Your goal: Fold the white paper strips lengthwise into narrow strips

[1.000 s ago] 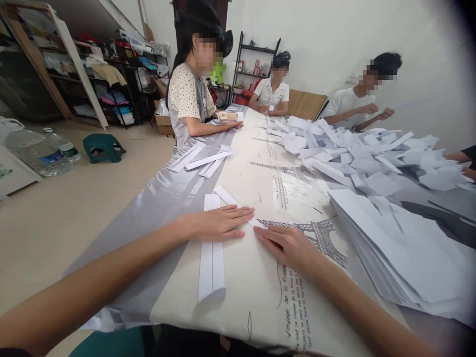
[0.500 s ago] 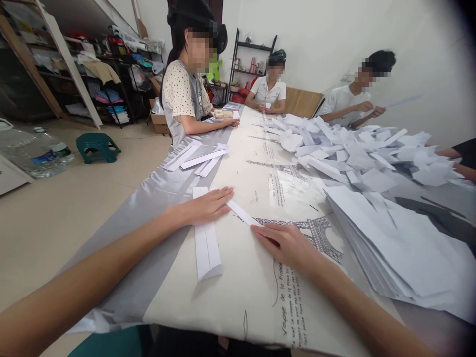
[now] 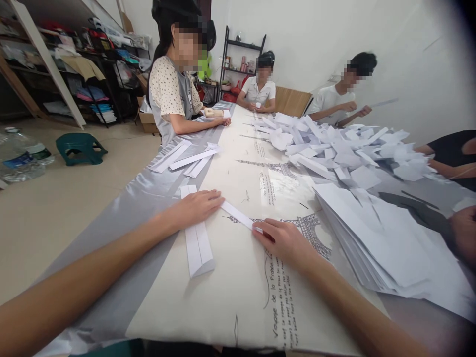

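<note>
My left hand (image 3: 201, 206) lies flat, palm down, across a folded paper strip (image 3: 199, 248) on the printed tablecloth (image 3: 230, 297). Its fingers are together and stretched out, the tips at one end of a narrow white strip (image 3: 238, 214). The other end of that strip is pinched between the thumb and fingers of my right hand (image 3: 277, 238). Both strips rest on or just above the cloth. Part of the wider strip is covered by my left hand.
A stack of white paper (image 3: 372, 243) lies at the right, with a heap of folded papers (image 3: 334, 144) behind it. More strips (image 3: 193, 158) lie farther left. Several people sit around the table; a person's hand (image 3: 464, 233) is at the right edge.
The view has shifted slightly, so the scene sits farther left. My right hand is a little farther from my left hand, and more of the narrow strip shows. A person's hand has appeared at the right edge.
</note>
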`<state>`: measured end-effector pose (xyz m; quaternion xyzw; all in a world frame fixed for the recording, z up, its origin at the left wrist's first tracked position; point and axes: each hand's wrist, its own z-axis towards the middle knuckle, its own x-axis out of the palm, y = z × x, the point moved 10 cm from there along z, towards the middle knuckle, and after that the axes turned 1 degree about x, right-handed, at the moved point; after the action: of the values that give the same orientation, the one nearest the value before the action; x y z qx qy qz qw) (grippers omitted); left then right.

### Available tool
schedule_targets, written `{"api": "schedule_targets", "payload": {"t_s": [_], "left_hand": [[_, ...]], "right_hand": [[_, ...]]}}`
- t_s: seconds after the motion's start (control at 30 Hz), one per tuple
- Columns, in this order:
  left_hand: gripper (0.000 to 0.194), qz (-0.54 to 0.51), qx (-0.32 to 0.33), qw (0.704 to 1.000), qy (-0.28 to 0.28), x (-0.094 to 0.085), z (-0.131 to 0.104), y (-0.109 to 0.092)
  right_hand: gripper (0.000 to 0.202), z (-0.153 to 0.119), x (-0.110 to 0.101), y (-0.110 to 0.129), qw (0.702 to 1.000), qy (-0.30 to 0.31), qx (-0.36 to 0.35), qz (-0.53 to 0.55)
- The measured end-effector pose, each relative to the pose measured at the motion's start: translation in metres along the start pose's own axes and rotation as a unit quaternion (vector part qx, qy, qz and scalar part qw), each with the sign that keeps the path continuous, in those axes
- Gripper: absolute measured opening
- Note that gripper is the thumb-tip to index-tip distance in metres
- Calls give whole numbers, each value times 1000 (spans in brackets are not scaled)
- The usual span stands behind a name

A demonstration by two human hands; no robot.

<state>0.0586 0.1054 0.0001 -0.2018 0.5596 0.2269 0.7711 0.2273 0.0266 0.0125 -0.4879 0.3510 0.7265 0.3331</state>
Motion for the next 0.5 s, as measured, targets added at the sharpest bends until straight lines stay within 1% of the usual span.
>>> {"api": "schedule_targets", "payload": {"t_s": [0.1,0.2,0.37,0.5], "left_hand": [[45,3,33,999,-18,-5,2,-10],[45,-8,48,998,-28,-9,3,-13],[41,-11,57,998,-39,-12,2,-14],[37,-13,56,998,-37,-13,1,-14]], "right_hand": [[36,-2,-7,-7,999,-16,6,-39],[33,-2,-12,-9,998,-36,-10,-46],[24,-3,-7,-9,995,-38,-46,-74],[23,-4,-6,-7,991,-35,-56,-115]]}}
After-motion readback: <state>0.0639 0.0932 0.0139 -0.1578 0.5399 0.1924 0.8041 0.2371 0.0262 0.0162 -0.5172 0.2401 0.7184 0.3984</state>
